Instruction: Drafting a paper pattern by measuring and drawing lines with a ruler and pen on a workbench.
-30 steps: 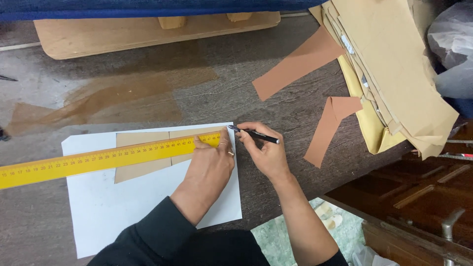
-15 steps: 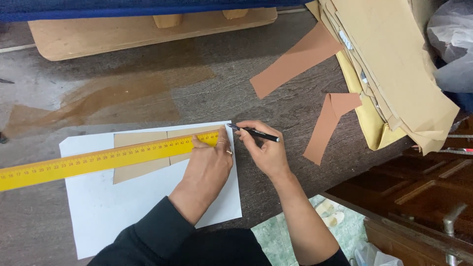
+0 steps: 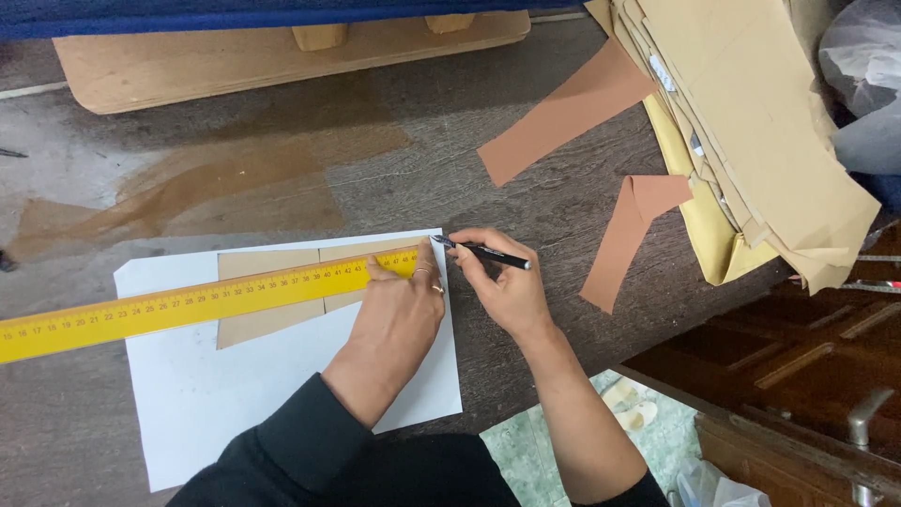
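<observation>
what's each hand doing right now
Left hand: open, pressing the yellow ruler flat.
Right hand: closed on a black pen.

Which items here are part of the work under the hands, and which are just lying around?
In use: yellow ruler pressed by left hand; black pen in right hand; tan card piece; white sheet.

Lying about: brown strip, folded brown strip, stack of card patterns, wooden board.

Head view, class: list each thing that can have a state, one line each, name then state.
Ruler: flat, pressed by left hand.
Pen: held in right hand, tip at ruler's end.
White sheet: flat on table.
Card piece: under ruler.
Brown strip: folded.
</observation>
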